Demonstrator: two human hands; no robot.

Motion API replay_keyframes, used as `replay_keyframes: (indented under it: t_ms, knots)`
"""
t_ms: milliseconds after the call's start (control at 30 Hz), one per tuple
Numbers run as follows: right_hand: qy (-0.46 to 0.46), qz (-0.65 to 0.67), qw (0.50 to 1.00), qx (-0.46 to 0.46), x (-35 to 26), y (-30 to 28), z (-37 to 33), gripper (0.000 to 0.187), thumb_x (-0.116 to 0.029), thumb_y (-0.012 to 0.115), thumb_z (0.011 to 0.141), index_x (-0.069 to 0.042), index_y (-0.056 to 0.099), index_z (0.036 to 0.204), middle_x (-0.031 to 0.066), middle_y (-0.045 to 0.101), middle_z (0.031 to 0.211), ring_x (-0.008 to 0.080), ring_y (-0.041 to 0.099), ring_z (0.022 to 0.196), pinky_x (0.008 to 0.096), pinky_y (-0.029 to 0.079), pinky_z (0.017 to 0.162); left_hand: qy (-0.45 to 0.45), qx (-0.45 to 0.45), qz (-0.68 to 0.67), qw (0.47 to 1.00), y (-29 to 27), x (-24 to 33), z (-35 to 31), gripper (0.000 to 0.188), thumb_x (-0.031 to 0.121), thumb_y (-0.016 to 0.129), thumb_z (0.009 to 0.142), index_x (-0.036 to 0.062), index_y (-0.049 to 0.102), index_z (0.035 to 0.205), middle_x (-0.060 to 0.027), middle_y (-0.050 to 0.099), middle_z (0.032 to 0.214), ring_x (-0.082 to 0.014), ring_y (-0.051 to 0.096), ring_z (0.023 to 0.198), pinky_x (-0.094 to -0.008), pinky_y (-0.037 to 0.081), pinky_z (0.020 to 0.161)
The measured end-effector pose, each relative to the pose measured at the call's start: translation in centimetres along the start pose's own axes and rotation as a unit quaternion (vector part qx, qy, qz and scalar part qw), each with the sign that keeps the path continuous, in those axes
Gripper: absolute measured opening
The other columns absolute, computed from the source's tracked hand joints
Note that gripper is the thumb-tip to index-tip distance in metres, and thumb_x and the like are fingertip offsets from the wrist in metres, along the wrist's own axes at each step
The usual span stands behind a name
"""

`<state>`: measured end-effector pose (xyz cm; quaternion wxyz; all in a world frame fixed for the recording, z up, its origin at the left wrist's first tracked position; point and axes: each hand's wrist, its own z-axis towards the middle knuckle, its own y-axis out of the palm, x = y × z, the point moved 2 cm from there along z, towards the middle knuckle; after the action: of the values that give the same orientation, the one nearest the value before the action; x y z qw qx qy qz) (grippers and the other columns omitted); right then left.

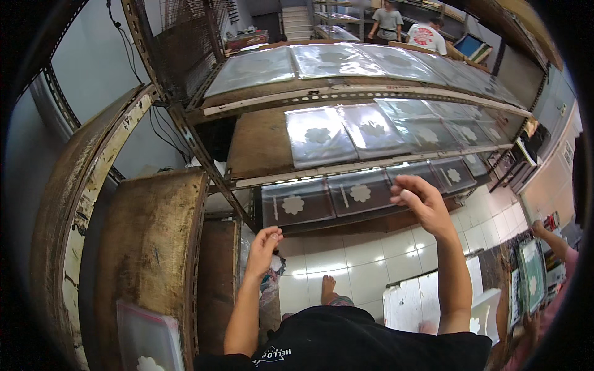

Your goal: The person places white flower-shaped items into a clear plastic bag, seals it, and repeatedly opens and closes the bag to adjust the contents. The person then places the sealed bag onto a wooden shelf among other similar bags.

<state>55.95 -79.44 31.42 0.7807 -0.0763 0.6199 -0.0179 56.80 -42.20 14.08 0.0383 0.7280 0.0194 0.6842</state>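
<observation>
The left hand [265, 242] is positioned at the centre-left of the frame, its fingers bent toward the thumb; whether the fingertips meet cannot be told. The nearest item is a transparent plastic sheet with a white flower shape [312, 211], located at the left end of the lowest shelf tier, at the centre of the frame. The right hand [421, 203] is raised right of centre, thumb and fingers apart, with nothing visible between them. In the view it overlaps the row of similar flower-marked sheets [366, 183] on the same tier; contact cannot be confirmed.

The rack is built of perforated metal angle bars [197, 143]. Its middle tier carries glossy clear sheets with pale flower shapes [300, 148] on a brown wooden board [257, 147]. The top tier, at the upper centre, carries a further row of glossy clear sheets [247, 73].

At the lower left, a clear plastic sheet with a pink edge [151, 331] lies on a worn wooden surface [145, 247]. At the lower right is a white-topped table [405, 303]. At the right edge, a co-worker's hand [541, 230] is beside a green panel with a dark frame [533, 272].
</observation>
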Motion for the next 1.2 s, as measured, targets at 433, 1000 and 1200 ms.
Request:
replay_keyframes:
  t_ms: [433, 1000, 1200]
  knots:
    - [-0.195, -0.181, 0.955, -0.135, -6.4, 3.8, 26.9, 0.037, -0.018, 0.053, 0.097, 0.0, 0.051, 0.129, 0.0096, 0.062, 0.112, 0.0176, 0.062, 0.096, 0.0296, 0.048, 0.085, 0.273, 0.057, 0.23, 0.933, 0.6, 16.6, 10.1, 0.034, 0.021, 0.06, 0.091, -0.0007, 0.058, 0.117, -0.0152, 0.064, 0.109, -0.0233, 0.063, 0.1, -0.0345, 0.05, 0.087]
    - [-0.226, -0.035, 0.808, -0.544, -6.3, 26.9, 25.4, 0.047, -0.019, 0.06, 0.082, 0.007, 0.055, 0.121, 0.0155, 0.066, 0.104, 0.0222, 0.065, 0.092, 0.0337, 0.051, 0.083, 0.045, 0.348, 0.103, 0.931, -6.8, 7.0, -10.5, 0.036, 0.017, 0.056, 0.095, 0.0004, 0.053, 0.126, -0.0148, 0.061, 0.121, -0.0218, 0.06, 0.11, -0.0356, 0.047, 0.093]
    - [-0.165, 0.004, 0.683, -0.711, -3.5, 38.5, 19.4, 0.037, -0.013, 0.061, 0.089, 0.004, 0.056, 0.121, 0.0131, 0.067, 0.106, 0.0188, 0.067, 0.09, 0.0305, 0.052, 0.08, 0.049, 0.547, 0.187, 0.815, -6.8, 11.8, -20.9, 0.031, 0.01, 0.059, 0.092, 0.0012, 0.058, 0.122, -0.012, 0.066, 0.11, -0.019, 0.063, 0.102, -0.0327, 0.05, 0.089]
